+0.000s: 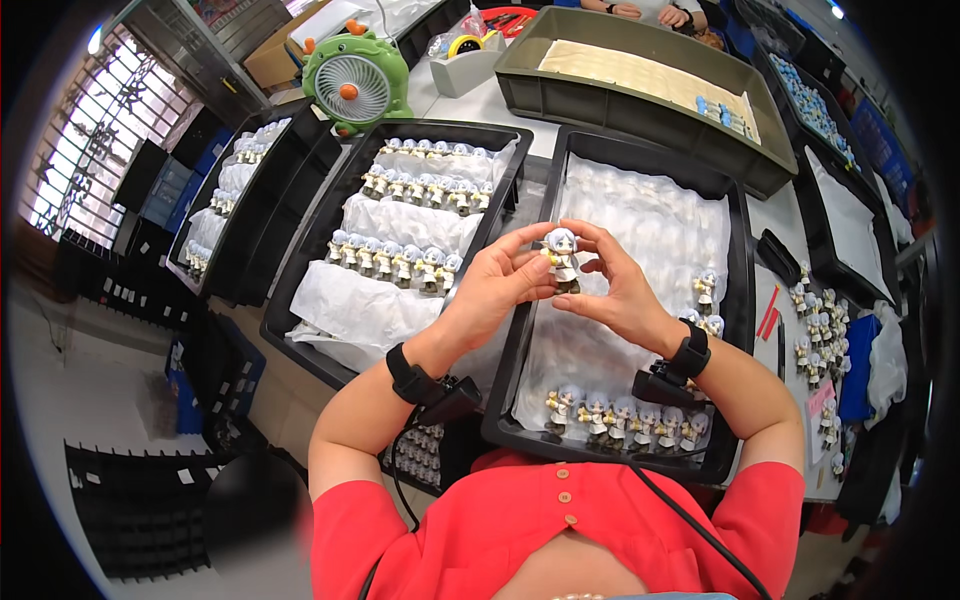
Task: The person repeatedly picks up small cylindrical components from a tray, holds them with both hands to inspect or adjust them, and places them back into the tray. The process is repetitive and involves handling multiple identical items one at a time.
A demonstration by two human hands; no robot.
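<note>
Between both hands I hold a small figurine (pixel 566 268) with pale hair, a white outfit and a yellow part, upright above a black tray (pixel 741 260). My left hand (pixel 500 280) grips its left side with thumb and fingers. My right hand (pixel 625 290) curves round its right side, thumb near the base and fingers near the head. The tray below is lined with white padded sheet (pixel 640 215). A row of similar figurines (pixel 622 420) lies along its near end, and a few more (pixel 706 290) show by its right side, partly behind my right forearm.
Left of it, another black tray (pixel 522 150) holds rows of figurines (pixel 395 260) between white sheets. A green toy-shaped fan (pixel 358 78), a tape dispenser (pixel 468 70) and a large olive bin (pixel 640 95) stand beyond. Loose figurines (pixel 822 325) cluster at right. Another person's hands (pixel 672 15) show at the far edge.
</note>
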